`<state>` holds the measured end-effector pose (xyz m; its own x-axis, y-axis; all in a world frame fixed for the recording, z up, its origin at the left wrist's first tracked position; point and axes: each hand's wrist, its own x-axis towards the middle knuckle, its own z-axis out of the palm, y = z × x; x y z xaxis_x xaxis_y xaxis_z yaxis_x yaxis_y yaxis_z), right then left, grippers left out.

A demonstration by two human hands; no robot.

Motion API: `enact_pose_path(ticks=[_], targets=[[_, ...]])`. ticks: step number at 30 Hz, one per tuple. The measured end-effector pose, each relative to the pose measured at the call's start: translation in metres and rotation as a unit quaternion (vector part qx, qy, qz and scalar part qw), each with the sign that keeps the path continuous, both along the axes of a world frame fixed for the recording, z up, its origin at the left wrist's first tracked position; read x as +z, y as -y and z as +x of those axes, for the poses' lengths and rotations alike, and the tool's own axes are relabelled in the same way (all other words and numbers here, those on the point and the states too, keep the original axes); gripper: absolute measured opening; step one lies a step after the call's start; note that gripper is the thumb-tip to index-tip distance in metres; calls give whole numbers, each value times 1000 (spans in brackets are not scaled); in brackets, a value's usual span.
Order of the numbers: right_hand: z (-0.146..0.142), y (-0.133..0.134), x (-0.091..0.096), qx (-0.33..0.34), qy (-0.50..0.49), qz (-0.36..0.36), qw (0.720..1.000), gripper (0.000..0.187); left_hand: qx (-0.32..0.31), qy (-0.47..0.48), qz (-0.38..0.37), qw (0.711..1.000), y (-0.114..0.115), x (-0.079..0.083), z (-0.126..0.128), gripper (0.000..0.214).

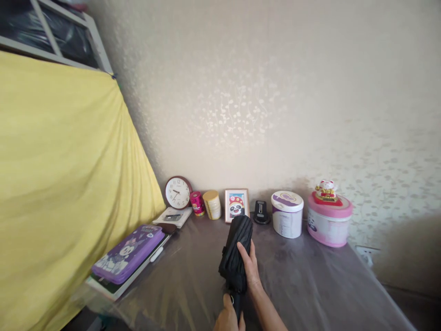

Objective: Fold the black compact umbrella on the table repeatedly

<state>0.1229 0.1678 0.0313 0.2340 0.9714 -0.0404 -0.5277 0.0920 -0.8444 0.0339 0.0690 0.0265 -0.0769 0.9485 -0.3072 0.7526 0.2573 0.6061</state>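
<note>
A folded black umbrella [235, 253] is held up in front of me over the table, its canopy end pointing away and tilted a little right. My left hand [227, 316] is wrapped round the handle at the bottom of the view, the thumb beside a small round button. Along the right side of the canopy lies my right hand [251, 266], its fingers closed around the folded cloth; part of them is hidden behind the umbrella.
Along the wall stand a clock [178, 192], a pink can [197, 203], a yellow-lidded container [212, 205], a panda picture frame [236, 205], a black stand [262, 212], a white tub [287, 220] and a pink tub [329, 225] bearing a cat figurine [326, 191]. A purple case [129, 253] lies left.
</note>
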Motion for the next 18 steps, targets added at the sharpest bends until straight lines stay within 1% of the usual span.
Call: enact_pose_path(ticks=[3,6,9,10,11,12,14,15,16,18], targets=[[1,-2,-2,-25,15,-21,999,83,-22,-50,-7,998,-2,-1,2,45],[3,-1,2,-48,13,-53,997,81,-29,-56,-7,998,-4,-1,1,46],[5,3,8,-29,-40,-71,996,76,-31,-40,3,999,-6,2,-3,48],[5,5,11,-12,-65,-70,995,74,-32,5,5,999,-6,3,-5,46],[6,6,13,8,-93,-66,993,70,-36,76,0,996,-7,5,-5,42],[6,8,15,31,-122,-63,990,66,-42,161,-10,986,-7,6,-5,39],[5,13,18,77,-179,-67,979,60,-56,315,-38,947,-6,7,-3,47],[5,15,19,97,-202,-76,972,58,-59,370,-54,926,-5,7,0,53],[5,17,20,113,-220,-87,965,57,-57,403,-67,911,-4,7,3,58],[4,19,23,133,-234,-98,958,57,-39,450,-83,888,-2,4,10,61]])
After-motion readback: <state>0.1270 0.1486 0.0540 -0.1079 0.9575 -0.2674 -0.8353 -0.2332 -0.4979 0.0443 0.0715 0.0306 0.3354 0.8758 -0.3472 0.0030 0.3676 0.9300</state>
